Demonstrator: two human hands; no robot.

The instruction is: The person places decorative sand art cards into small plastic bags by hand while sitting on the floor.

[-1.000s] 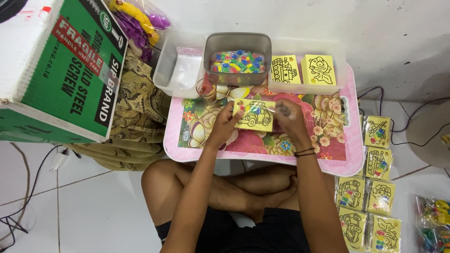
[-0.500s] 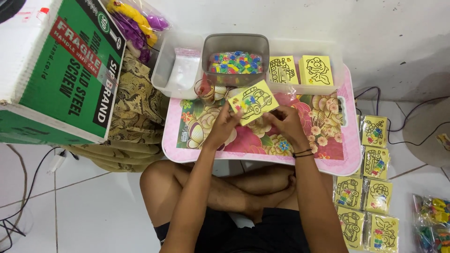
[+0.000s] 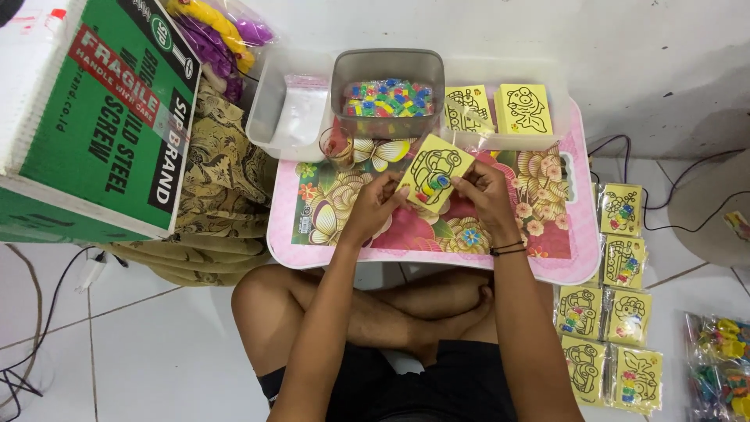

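Observation:
I hold a yellow drawing card [image 3: 434, 171] with small coloured bits on it, tilted above the pink flowered lap table [image 3: 312, 250]. My left hand [image 3: 376, 205] pinches its lower left edge. My right hand [image 3: 483, 190] grips its right edge. Both hands sit over the middle of the table. Behind them stands a grey tub [image 3: 387, 81] of small coloured packets, and a clear tray [image 3: 500, 139] with two stacks of yellow cards [image 3: 523, 109].
A clear tub [image 3: 287, 117] with plastic bags and a small glass [image 3: 336, 144] stand at the back left. A green and white cardboard box [image 3: 94, 117] rests on patterned cloth at the left. Bagged yellow cards [image 3: 617, 312] lie on the floor at the right.
The card has risen off the table and tilted as both hands lifted it; it has turned slightly between the earlier frames and now.

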